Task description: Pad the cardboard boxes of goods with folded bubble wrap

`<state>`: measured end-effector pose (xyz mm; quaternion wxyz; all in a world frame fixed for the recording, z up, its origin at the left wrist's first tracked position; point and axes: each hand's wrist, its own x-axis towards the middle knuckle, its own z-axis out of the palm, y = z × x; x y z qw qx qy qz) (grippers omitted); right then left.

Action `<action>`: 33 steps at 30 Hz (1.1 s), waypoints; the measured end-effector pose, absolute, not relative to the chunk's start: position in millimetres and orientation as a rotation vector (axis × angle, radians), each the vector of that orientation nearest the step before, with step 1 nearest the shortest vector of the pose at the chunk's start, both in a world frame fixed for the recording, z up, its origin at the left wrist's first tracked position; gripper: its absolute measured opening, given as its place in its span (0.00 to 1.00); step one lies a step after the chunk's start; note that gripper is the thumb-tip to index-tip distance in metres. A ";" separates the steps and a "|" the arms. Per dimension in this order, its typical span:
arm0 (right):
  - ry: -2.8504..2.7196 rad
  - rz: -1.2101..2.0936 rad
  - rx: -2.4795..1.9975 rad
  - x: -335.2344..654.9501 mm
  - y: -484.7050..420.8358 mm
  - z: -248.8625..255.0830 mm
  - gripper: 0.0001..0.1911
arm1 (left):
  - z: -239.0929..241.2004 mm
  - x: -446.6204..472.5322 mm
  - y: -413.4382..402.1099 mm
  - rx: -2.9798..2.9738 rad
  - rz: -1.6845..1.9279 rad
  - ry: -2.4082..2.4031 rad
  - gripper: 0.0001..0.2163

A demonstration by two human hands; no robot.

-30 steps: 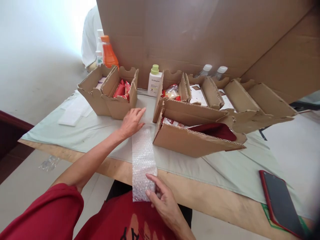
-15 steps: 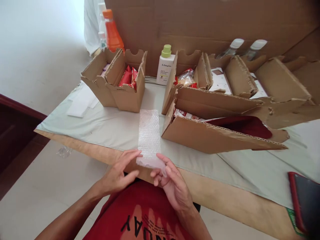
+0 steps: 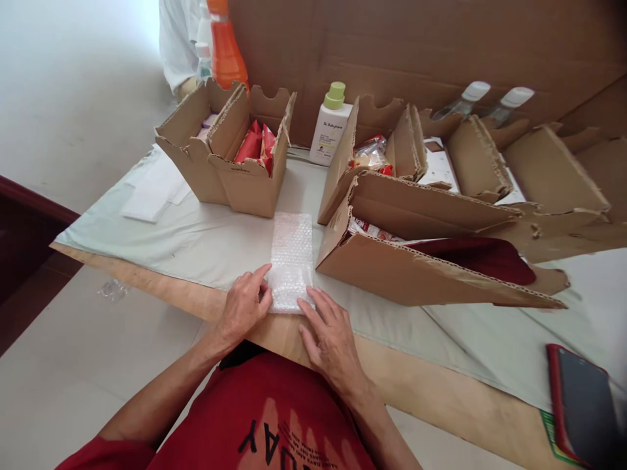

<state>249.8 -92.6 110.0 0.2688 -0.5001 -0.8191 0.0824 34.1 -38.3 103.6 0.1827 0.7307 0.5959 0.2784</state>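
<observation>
A strip of clear bubble wrap [image 3: 292,241] lies lengthwise on the cloth, its near end folded over into a double layer beside the table's front edge. My left hand [image 3: 246,303] is at the strip's left edge, fingers curled, with the index finger and thumb closed on the folded part. On the right side, my right hand [image 3: 333,336] rests with fingers apart, its fingertips touching the fold's right edge and the thumb lower down, off the wrap.
Cardboard bins with red packets [image 3: 249,143] stand behind left. A long cardboard box [image 3: 416,274] with dark red cloth flanks the wrap's right. A white bottle [image 3: 330,127] stands at the back, a phone [image 3: 585,398] lies front right, and white sheets [image 3: 149,196] lie left.
The near end of the bubble wrap, raised by my right hand before, is now folded down flat. Both hands have moved forward onto its sides. The camera view has shifted slightly.
</observation>
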 end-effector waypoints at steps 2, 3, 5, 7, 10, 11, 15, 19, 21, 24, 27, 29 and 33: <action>-2.260 0.174 -1.355 249.1 -85.4 105.6 0.18 | 106.2 31.7 -39.4 2.115 0.828 1.688 0.20; -2.260 0.164 -1.352 249.1 -83.1 103.3 0.17 | 108.8 29.9 -40.9 2.144 0.870 1.669 0.19; -2.232 0.178 -1.329 249.2 -80.5 100.4 0.17 | 115.9 25.7 -46.8 2.223 0.953 1.562 0.18; -2.182 0.226 -1.294 249.2 -79.3 101.1 0.17 | 123.0 22.5 -55.7 2.315 0.968 1.393 0.20; -2.112 0.347 -1.265 248.9 -77.1 108.6 0.14 | 128.5 21.8 -69.4 2.334 0.926 1.240 0.18; -2.099 0.410 -1.270 248.9 -76.4 111.9 0.13 | 128.6 22.6 -72.4 2.299 0.920 1.245 0.17; -2.001 0.472 -1.356 249.7 -78.6 122.0 0.12 | 122.8 26.8 -71.9 2.147 0.889 1.418 0.14; -2.003 0.183 -1.329 250.2 -86.9 121.9 0.14 | 113.0 29.6 -58.4 2.179 0.859 1.570 0.14; -2.132 0.135 -1.286 249.1 -86.3 118.1 0.16 | 109.6 29.9 -53.1 2.227 0.823 1.606 0.13; -2.276 0.118 -1.245 246.6 -78.0 112.2 0.15 | 111.0 27.5 -53.1 2.278 0.854 1.604 0.13; -2.259 0.171 -1.229 246.6 -70.8 112.7 0.13 | 119.4 21.4 -63.3 2.337 0.919 1.413 0.17; -2.225 0.303 -1.215 248.2 -70.9 117.1 0.13 | 125.0 17.4 -71.2 2.338 0.897 1.268 0.17; -2.122 0.477 -1.265 250.7 -76.5 125.6 0.13 | 125.7 16.1 -71.3 2.157 0.876 1.314 0.16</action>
